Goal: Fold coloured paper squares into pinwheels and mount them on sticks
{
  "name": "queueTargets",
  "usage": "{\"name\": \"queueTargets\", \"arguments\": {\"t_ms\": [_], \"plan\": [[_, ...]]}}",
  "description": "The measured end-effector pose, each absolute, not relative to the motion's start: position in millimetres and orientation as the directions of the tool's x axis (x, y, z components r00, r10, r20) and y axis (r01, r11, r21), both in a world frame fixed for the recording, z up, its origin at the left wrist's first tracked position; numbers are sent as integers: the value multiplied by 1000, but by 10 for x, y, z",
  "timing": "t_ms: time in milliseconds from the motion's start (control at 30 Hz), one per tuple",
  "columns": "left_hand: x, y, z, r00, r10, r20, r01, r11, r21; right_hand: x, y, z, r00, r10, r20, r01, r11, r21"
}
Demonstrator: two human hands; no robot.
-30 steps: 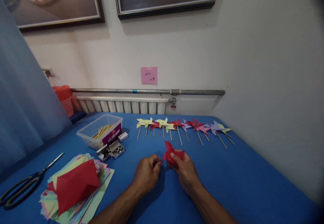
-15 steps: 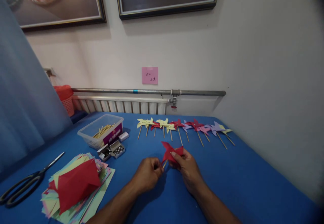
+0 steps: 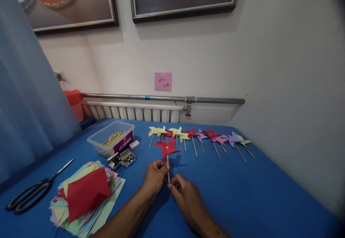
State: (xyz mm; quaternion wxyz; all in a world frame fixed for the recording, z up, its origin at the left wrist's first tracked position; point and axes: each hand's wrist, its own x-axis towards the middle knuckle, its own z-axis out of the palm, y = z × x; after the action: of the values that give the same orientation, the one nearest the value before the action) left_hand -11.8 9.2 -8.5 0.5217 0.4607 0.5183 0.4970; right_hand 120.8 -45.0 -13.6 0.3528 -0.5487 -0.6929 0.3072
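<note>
A red paper pinwheel [image 3: 167, 147] stands upright on its wooden stick [image 3: 168, 176] in the middle of the view, with a pin head at its centre. My left hand [image 3: 155, 177] is closed around the stick just under the blades. Lower down, my right hand [image 3: 186, 197] pinches the bottom end of the same stick between thumb and fingers. Beyond the hands lies a row of finished-looking pinwheels in yellow, red [image 3: 211, 134], pink and purple [image 3: 232, 139], their sticks pointing toward me.
Left of my hands are a paper stack [image 3: 87, 195] and scissors [image 3: 40, 187]. Behind them stand a clear plastic box [image 3: 99, 137] of wooden sticks and small open boxes [image 3: 128, 158] of metal pins. The blue tabletop [image 3: 242, 195] meets the wall at the right.
The red pinwheel has turned upright and moved left. My right hand has left its blades and moved down to the stick's lower end, while my left hand still grips the stick.
</note>
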Motion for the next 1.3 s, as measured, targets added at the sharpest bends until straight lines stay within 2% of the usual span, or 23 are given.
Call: {"name": "queueTargets", "arguments": {"t_ms": [400,767,833,900,967,1133,1300], "plan": [[-83,75,-171,-75,995,-62,-26,60,998,1135,-402,-146,-4,993,117,636,93,-766],[-50,51,-206,13,998,-61,28,61,998,1565,-311,-79,-17,992,128,710,102,-697],[-49,42,-189,22,997,-80,56,79,995,1856,-247,-29,17,991,132,765,72,-640],[-46,35,-184,48,995,-84,80,80,994,2233,-157,57,106,986,130,853,-23,-522],[-43,30,-199,72,995,-75,99,67,993,2668,-52,178,199,969,145,880,-112,-461],[-43,26,-254,105,993,-47,130,33,991,3673,174,478,434,891,131,879,-388,-276],[-48,1,-223,118,992,-42,183,20,983,4087,276,468,520,850,89,848,-500,-179]]}}
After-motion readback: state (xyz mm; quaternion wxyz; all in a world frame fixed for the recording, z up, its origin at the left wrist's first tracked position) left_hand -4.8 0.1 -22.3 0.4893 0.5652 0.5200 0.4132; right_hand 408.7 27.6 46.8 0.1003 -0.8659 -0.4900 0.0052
